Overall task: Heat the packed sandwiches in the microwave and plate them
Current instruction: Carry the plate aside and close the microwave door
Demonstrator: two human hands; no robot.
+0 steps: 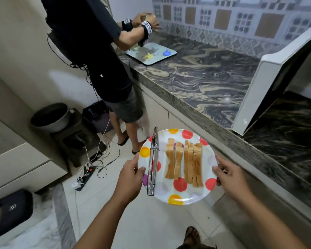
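I hold a white plate with coloured dots (180, 194) in the air in front of the counter. My left hand (131, 175) grips its left rim, and my right hand (228, 175) grips its right rim. Two rows of sandwiches (184, 162) stand on edge across the middle of the plate. Metal tongs (153, 162) lie along the plate's left side, under my left thumb. The white microwave (269, 83) stands on the counter at the right with its door (255, 97) swung open toward me.
A marbled stone counter (196, 79) runs from the back left to the right. Another person (90, 56) in black stands at its far end over a tray (151, 53). Cables and a power strip (87, 174) lie on the floor, beside a stool with a pot (51, 116).
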